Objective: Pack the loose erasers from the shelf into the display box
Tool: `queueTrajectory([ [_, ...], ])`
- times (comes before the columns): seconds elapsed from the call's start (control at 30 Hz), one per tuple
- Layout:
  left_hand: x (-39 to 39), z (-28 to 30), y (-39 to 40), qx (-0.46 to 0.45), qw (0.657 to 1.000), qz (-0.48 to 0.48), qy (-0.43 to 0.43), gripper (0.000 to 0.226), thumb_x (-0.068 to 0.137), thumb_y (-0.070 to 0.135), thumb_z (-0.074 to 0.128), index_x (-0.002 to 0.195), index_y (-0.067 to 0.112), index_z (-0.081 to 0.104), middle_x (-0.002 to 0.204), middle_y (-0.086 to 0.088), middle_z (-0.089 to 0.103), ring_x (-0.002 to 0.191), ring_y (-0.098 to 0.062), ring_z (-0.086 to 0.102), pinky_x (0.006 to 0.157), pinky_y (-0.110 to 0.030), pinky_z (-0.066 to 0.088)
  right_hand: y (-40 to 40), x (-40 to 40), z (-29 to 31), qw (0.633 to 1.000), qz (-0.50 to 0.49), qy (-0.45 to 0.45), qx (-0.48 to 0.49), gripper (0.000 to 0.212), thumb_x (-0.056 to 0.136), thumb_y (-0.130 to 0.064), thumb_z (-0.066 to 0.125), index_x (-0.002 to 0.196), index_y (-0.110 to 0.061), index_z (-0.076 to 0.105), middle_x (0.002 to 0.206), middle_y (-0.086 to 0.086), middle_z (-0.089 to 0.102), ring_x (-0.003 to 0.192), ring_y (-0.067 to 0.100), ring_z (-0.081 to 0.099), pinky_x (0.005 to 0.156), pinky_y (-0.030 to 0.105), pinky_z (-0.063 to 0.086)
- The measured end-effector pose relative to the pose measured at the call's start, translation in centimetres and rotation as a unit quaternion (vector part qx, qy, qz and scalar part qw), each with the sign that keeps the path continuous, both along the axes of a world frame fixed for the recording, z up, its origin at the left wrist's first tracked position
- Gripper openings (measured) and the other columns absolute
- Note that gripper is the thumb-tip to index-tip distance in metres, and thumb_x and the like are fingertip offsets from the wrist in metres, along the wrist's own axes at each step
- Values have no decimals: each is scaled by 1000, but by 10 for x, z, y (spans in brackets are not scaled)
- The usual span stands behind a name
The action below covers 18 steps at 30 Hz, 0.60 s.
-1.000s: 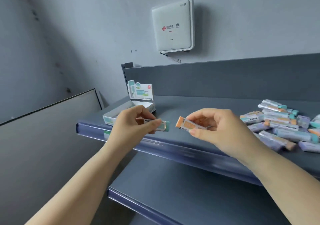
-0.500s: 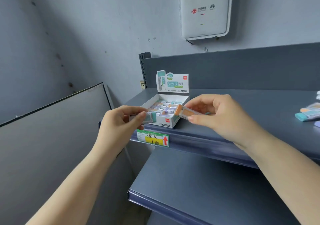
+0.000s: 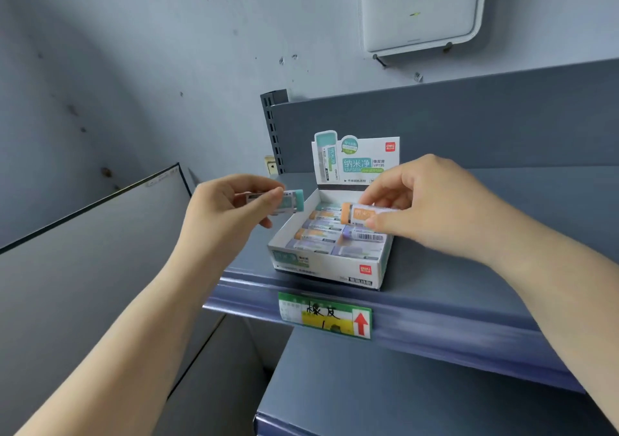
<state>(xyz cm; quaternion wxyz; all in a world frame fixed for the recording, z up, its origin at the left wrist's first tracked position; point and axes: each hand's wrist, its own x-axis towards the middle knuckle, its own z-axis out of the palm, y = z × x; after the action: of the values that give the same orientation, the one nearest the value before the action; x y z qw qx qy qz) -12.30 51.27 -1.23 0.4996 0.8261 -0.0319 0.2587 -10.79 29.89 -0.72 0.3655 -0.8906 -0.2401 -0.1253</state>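
Nearest, a green price label [image 3: 324, 315] sits below the display box [image 3: 326, 263]. Left of the box, the left hand [image 3: 222, 214] pinches a teal-tipped eraser [image 3: 290, 200]. Over the box, the right hand [image 3: 432, 207] pinches an orange-tipped eraser [image 3: 360, 213] above packed erasers [image 3: 321, 234].

The wall unit [image 3: 418, 6] is cut off by the top edge.

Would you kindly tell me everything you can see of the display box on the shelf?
The display box is a small white printed tray, seemingly cardboard, with teal graphics, red logos and an upright header card at the back. It sits open near the front edge of the grey shelf, above a green and yellow price label. Erasers lie flat in rows inside, partly filling it. The right hand holds an orange-tipped eraser over it.
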Motion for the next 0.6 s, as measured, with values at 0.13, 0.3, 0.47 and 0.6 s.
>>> queueTrajectory([
  [0.13,25,1,5,2,999,-37,-2,12,80,18,68,74,28,72,62,7,70,53,-9,60,63,-24,47,8,3,-3,999,-1,-2,-41,9,72,-26,72,79,-31,70,67,-16,63,66,-13,52,59,3,41],
  [0.3,49,5,2,22,995,-93,-4,15,80,17,67,71,27,71,58,11,67,51,-5,58,53,-8,42,12,6,-3,999,-10,14,-50,6,71,-31,72,77,-31,71,68,-14,66,69,-8,55,63,7,43],
  [0.47,76,13,3,19,988,-154,-3,12,81,15,67,73,23,71,67,7,69,52,-7,56,58,-13,46,20,14,1,996,-45,19,-70,10,71,-22,72,74,-31,70,61,-6,59,64,-1,51,61,11,41],
  [0.6,86,16,1,18,982,-186,3,8,80,15,67,74,20,71,69,6,68,51,-5,56,53,-9,43,25,17,-1,995,-71,37,-57,6,68,-27,72,72,-31,69,70,-4,67,70,1,55,67,16,44],
])
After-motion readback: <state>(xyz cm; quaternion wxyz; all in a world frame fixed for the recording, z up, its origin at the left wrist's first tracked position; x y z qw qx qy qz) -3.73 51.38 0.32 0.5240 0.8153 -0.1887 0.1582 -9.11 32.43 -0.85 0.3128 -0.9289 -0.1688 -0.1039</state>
